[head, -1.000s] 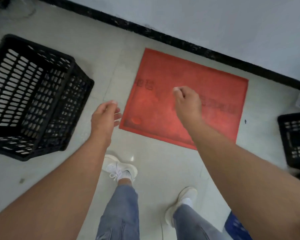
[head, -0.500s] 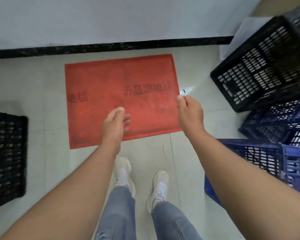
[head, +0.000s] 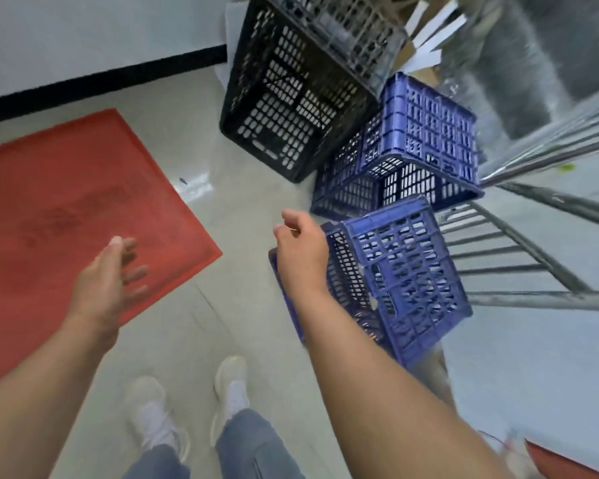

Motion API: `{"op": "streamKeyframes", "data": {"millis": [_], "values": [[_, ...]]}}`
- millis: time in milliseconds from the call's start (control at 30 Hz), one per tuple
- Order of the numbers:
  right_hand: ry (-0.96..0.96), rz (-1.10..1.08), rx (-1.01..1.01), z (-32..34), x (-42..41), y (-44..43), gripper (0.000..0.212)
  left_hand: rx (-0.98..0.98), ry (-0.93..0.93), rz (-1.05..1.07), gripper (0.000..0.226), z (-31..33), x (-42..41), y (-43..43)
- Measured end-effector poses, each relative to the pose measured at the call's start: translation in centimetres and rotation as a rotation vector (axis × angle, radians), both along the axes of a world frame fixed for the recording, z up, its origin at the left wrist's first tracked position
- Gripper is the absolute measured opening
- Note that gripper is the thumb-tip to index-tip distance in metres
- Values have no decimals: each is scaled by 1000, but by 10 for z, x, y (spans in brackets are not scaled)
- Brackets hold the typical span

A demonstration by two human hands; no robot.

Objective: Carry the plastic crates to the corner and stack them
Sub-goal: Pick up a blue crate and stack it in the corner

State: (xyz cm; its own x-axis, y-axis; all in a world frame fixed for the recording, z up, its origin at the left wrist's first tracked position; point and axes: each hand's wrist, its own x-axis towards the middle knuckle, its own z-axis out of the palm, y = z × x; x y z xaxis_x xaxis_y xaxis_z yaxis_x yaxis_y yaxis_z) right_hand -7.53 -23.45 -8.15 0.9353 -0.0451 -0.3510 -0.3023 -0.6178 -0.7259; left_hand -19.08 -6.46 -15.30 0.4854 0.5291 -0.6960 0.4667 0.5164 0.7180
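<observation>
Three plastic crates stand on the floor to the right. The nearest blue crate sits just right of my right hand, whose fingers are loosely curled and hold nothing; the hand overlaps the crate's left rim. Behind it is a second blue crate, and farther back a black crate lying tilted. My left hand hovers over the red mat's corner with fingers spread, empty.
A red floor mat covers the floor at left, below a white wall with a black baseboard. A metal rack or ladder and papers crowd the right side. My feet stand on pale tile.
My view has swung right: the black crate at left has left the frame, and the blue and black crates are now close. My right hand has reached the nearest blue crate.
</observation>
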Motion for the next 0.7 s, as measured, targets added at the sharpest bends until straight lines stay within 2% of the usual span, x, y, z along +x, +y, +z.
{"op": "streamKeyframes", "data": {"millis": [167, 367, 567, 700], "values": [[-50, -112, -28, 19, 20, -51, 28, -48, -16, -131, 45, 7, 36, -34], [-43, -263, -59, 27, 31, -115, 26, -95, -13, -258, 30, 7, 63, -86], [-22, -335, -92, 22, 41, -157, 25, -84, 15, -358, 31, 1, 72, -116], [5, -323, -134, 13, 45, -177, 15, -67, 27, -398, 31, -2, 78, -127]]}}
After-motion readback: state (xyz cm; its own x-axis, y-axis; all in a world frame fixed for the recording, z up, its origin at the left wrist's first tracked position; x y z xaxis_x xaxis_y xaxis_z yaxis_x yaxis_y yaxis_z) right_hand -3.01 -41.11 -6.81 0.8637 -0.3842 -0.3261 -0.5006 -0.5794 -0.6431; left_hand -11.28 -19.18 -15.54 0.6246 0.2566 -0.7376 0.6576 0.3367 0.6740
